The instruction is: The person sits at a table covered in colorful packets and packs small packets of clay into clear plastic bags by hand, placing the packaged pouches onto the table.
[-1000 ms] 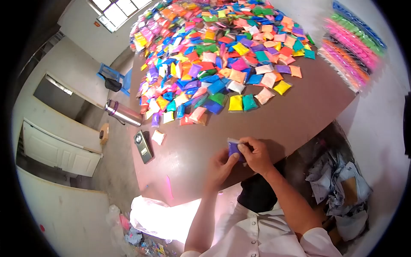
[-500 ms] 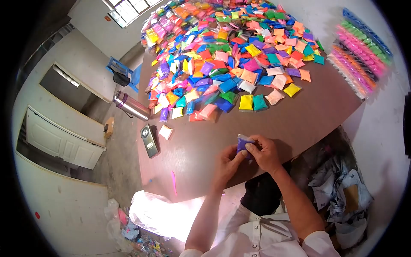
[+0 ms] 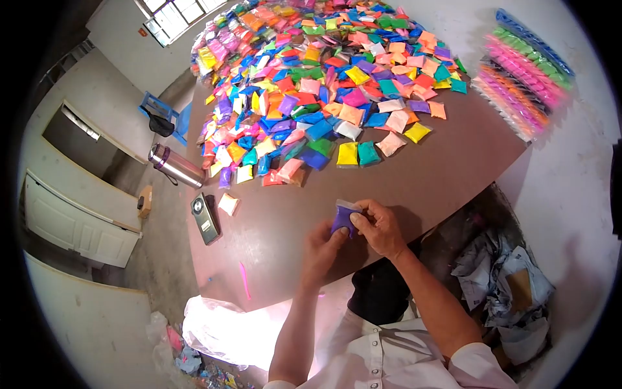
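A small purple packet (image 3: 343, 217) with a clear top edge is held between both hands above the near part of the brown table (image 3: 285, 227). My left hand (image 3: 322, 249) grips its lower left side, thumb on the front. My right hand (image 3: 381, 228) pinches its right side, with the thumb pressed on its face. Beyond the hands, a yellow packet (image 3: 347, 154) and a teal packet (image 3: 368, 153) lie at the near edge of a large pile of coloured packets (image 3: 304, 84).
At the table's left edge are a phone (image 3: 205, 219), a pale packet (image 3: 228, 204) and a steel flask (image 3: 176, 166). Bundled coloured strips (image 3: 525, 71) lie at the right. A pink strip (image 3: 244, 280) is near the front, above a white plastic bag (image 3: 220, 330). Crumpled wrappers (image 3: 512, 285) lie lower right.
The camera view has shifted back and forth. Both hands still hold the purple packet, which has tilted slightly, and the thumbs have moved a little on it.
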`<state>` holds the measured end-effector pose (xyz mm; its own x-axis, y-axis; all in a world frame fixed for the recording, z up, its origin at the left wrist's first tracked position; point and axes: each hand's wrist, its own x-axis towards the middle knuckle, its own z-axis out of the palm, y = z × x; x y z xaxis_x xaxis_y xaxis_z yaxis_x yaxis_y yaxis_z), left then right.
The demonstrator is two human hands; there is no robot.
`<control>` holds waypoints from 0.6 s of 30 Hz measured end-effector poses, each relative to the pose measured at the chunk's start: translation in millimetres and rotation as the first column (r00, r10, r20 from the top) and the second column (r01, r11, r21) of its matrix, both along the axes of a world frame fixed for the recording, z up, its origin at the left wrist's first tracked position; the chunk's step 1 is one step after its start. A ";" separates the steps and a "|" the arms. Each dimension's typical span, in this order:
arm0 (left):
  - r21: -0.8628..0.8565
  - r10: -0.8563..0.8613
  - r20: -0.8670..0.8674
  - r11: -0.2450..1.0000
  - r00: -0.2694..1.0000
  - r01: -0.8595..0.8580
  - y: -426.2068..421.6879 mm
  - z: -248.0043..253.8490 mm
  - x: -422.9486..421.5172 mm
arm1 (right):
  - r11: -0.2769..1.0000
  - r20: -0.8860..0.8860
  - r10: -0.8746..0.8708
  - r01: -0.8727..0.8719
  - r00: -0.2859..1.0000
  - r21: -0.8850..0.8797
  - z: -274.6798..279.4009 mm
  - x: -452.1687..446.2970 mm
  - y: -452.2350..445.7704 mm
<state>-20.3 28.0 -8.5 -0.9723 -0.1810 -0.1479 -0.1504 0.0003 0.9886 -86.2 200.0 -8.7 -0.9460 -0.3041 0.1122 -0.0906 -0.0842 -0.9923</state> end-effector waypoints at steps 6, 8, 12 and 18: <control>-0.096 -0.028 -0.001 0.995 1.000 0.028 12.7 34.0 1.5 | 0.998 0.003 -0.055 0.054 0.999 0.023 -5.9 0.9 -2.9; -0.172 -0.079 0.004 0.982 0.997 0.078 14.7 40.9 0.5 | 0.996 0.002 -0.069 0.068 0.998 0.052 -3.1 2.5 -3.1; -0.175 -0.063 0.045 0.982 0.997 0.070 13.5 31.5 -3.9 | 0.994 -0.045 -0.076 0.079 0.996 0.074 -1.6 2.0 -3.6; -0.148 -0.016 -0.034 0.989 0.999 0.011 5.2 9.2 -2.9 | 0.996 -0.040 -0.021 0.024 0.999 0.084 -3.8 -0.7 -1.6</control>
